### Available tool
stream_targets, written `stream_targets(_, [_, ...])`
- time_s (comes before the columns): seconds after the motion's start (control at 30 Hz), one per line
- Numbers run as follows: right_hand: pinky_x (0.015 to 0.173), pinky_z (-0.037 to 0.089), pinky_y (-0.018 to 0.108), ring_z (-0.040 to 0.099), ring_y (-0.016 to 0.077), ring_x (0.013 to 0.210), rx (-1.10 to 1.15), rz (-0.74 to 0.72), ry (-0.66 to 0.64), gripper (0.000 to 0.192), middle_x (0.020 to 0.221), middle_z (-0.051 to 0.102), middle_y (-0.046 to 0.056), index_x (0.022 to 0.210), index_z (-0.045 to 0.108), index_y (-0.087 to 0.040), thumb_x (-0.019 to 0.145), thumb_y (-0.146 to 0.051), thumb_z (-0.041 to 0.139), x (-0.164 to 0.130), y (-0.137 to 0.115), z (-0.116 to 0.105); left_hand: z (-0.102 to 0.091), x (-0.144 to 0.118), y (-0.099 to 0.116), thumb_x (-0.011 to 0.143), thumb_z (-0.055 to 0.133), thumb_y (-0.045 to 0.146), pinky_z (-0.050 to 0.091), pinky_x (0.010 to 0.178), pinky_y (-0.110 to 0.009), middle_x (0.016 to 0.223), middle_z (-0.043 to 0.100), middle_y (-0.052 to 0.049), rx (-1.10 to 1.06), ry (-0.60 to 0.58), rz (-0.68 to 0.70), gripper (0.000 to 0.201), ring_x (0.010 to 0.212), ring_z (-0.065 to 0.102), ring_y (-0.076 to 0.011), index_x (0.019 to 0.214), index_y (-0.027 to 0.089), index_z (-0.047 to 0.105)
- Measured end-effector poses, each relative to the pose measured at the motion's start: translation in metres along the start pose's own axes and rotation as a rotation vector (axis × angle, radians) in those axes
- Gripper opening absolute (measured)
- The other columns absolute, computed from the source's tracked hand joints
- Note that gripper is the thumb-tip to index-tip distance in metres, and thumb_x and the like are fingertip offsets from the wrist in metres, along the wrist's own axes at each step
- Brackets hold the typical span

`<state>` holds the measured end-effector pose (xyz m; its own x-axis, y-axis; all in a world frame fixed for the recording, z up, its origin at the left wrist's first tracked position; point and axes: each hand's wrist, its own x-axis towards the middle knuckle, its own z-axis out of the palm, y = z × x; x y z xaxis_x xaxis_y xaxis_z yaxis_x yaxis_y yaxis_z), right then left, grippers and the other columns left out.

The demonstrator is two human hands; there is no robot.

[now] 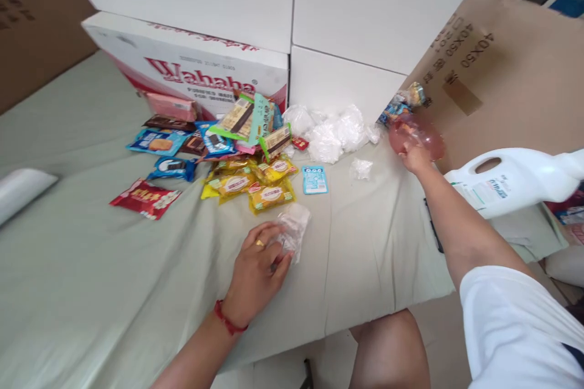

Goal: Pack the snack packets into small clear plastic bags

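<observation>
Honestly, the left hand pins a clear plastic bag flat while the right hand grips a pink bottle at two o'clock, which looks easy to tip over.

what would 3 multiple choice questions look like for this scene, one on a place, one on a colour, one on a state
1. Where does the small light blue packet lie?
A. on top of the white carton
B. on the green sheet, right of the yellow packets
C. under the left hand

2. What colour is the band on the left wrist?
A. red
B. blue
C. black

3. What is the right hand doing?
A. resting flat and empty on the sheet
B. gripping the white jug's handle
C. holding a pinkish clear object

Answers:
1 B: it sits on the green sheet beside the yellow packets.
2 A: a red band circles the wrist of the left hand, which rests on a clear plastic wrapper.
3 C: its fingers close on the pinkish clear object, apart from the white jug.
</observation>
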<state>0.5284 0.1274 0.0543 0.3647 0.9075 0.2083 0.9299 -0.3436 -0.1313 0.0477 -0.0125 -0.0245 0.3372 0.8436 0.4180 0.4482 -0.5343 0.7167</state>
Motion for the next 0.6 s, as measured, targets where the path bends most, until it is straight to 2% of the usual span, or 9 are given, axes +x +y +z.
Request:
stream_targets(0.1, [0.111, 0.033, 0.05, 0.044, 0.0362, 0.136, 0.076, -0.008, 0.128, 0.048, 0.145, 0.051, 0.028, 0.133, 0.057, -0.008, 0.086, -0.017, 0.062, -0.033, -0.032, -0.006, -0.001, -0.001, 0.002, 0.082, 0.07, 0.029, 0.047, 0.105, -0.052, 0.125, 0.066, -0.011, 0.006, 0.111, -0.159, 0.009, 0.123, 0.056, -0.0332, 0.081, 0.024, 0.062])
stream_targets(0.17, [0.114, 0.033, 0.05, 0.045, 0.0336, 0.135, 0.181, -0.03, 0.257, 0.039, 0.14, 0.055, 0.024, 0.132, 0.056, -0.013, 0.095, -0.024, 0.05, -0.073, -0.064, -0.008, -0.004, -0.002, 0.003, 0.081, 0.072, 0.032, 0.047, 0.105, -0.053, 0.13, 0.06, -0.014, 0.093, 0.118, -0.267, 0.025, 0.125, 0.054, -0.034, 0.101, 0.021, 0.064])
stream_targets(0.2, [0.11, 0.038, 0.048, 0.053, 0.0317, 0.125, 0.378, -0.074, 0.282, 0.032, 0.13, 0.061, 0.022, 0.124, 0.061, -0.016, 0.098, -0.028, 0.047, -0.098, -0.082, -0.007, -0.006, -0.002, 0.003, 0.079, 0.074, 0.032, 0.048, 0.104, -0.054, 0.13, 0.059, -0.015, 0.145, 0.107, -0.313, 0.033, 0.123, 0.054, -0.0342, 0.108, 0.02, 0.063])
stream_targets(0.3, [0.08, 0.055, 0.035, 0.067, 0.0214, 0.086, 0.522, -0.246, 0.076, 0.024, 0.1, 0.071, 0.007, 0.107, 0.068, -0.023, 0.098, -0.039, 0.053, -0.171, -0.136, 0.001, -0.011, 0.001, 0.002, 0.082, 0.07, 0.025, 0.05, 0.097, -0.051, 0.115, 0.064, -0.013, 0.25, -0.014, -0.373, 0.022, 0.109, 0.057, -0.0322, 0.103, 0.018, 0.066])
stream_targets(0.37, [0.079, 0.057, 0.036, 0.066, 0.0202, 0.093, 0.601, -0.409, -0.089, 0.031, 0.128, 0.066, 0.009, 0.124, 0.067, -0.027, 0.096, -0.034, 0.056, -0.203, -0.167, 0.009, -0.015, 0.005, 0.001, 0.088, 0.06, 0.018, 0.05, 0.09, -0.049, 0.102, 0.067, -0.01, 0.257, -0.135, -0.361, 0.008, 0.099, 0.059, -0.0298, 0.089, 0.02, 0.068])
stream_targets(0.43, [0.09, 0.055, 0.042, 0.062, 0.0229, 0.107, 0.616, -0.59, -0.21, 0.04, 0.151, 0.052, 0.009, 0.13, 0.067, -0.031, 0.091, -0.026, 0.061, -0.219, -0.189, 0.015, -0.019, 0.012, -0.001, 0.089, 0.052, 0.013, 0.05, 0.086, -0.045, 0.092, 0.068, -0.009, 0.199, -0.225, -0.333, 0.018, 0.093, 0.06, -0.0278, 0.081, 0.02, 0.066])
stream_targets(0.47, [0.093, 0.053, 0.045, 0.06, 0.0243, 0.11, 0.623, -0.665, -0.269, 0.039, 0.151, 0.052, 0.008, 0.126, 0.07, -0.032, 0.089, -0.023, 0.062, -0.222, -0.196, 0.016, -0.022, 0.016, -0.003, 0.088, 0.052, 0.012, 0.049, 0.085, -0.044, 0.089, 0.068, -0.008, 0.142, -0.245, -0.317, 0.018, 0.091, 0.06, -0.0268, 0.08, 0.02, 0.066])
stream_targets(0.53, [0.093, 0.051, 0.045, 0.06, 0.0251, 0.106, 0.661, -0.717, -0.387, 0.028, 0.132, 0.068, 0.006, 0.111, 0.076, -0.031, 0.089, -0.021, 0.062, -0.222, -0.205, 0.017, -0.028, 0.024, -0.007, 0.086, 0.053, 0.012, 0.049, 0.084, -0.039, 0.086, 0.067, -0.006, -0.002, -0.21, -0.298, 0.016, 0.091, 0.06, -0.0247, 0.08, 0.021, 0.064])
stream_targets(0.6, [0.083, 0.051, 0.039, 0.063, 0.0228, 0.091, 0.763, -0.566, -0.457, 0.018, 0.104, 0.075, 0.005, 0.101, 0.077, -0.028, 0.092, -0.028, 0.061, -0.223, -0.211, 0.016, -0.036, 0.032, -0.013, 0.085, 0.055, 0.015, 0.048, 0.079, -0.035, 0.089, 0.066, -0.006, -0.109, -0.038, -0.353, 0.01, 0.089, 0.059, -0.0223, 0.082, 0.021, 0.063])
